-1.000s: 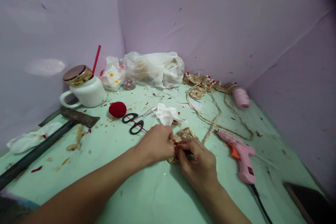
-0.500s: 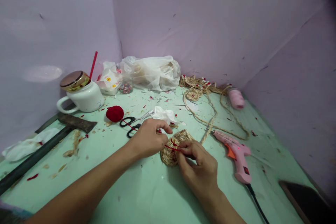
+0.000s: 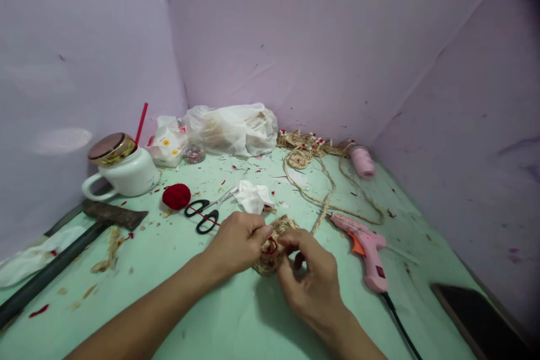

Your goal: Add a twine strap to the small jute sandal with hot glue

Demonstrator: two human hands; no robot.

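Note:
A coiled piece of braided straw-coloured rope (image 3: 286,224) sits on the green table between my hands, partly covered by them. A small loop of red yarn (image 3: 271,246) lies over its top. My left hand (image 3: 240,241) is closed, thumb and forefinger pinching the red yarn at the far left of the loop. From the right, my right hand (image 3: 310,270) has its thumb and forefinger bent around the other side of the yarn, against the coil. The yarn runs back past black-handled scissors (image 3: 207,216) to a red yarn ball (image 3: 176,196).
A pink glue gun (image 3: 371,253) with a black cord lies to the right, beside a dark phone (image 3: 478,315). A hammer (image 3: 105,222) and white mug (image 3: 130,174) stand left. Behind are a plastic bag (image 3: 234,129), rope coils (image 3: 300,157) and a pink thread spool (image 3: 361,162).
My left hand has come down to the yarn, its thumb and forefinger now closed. The crossed red strands now form a small loop. The view has shifted slightly.

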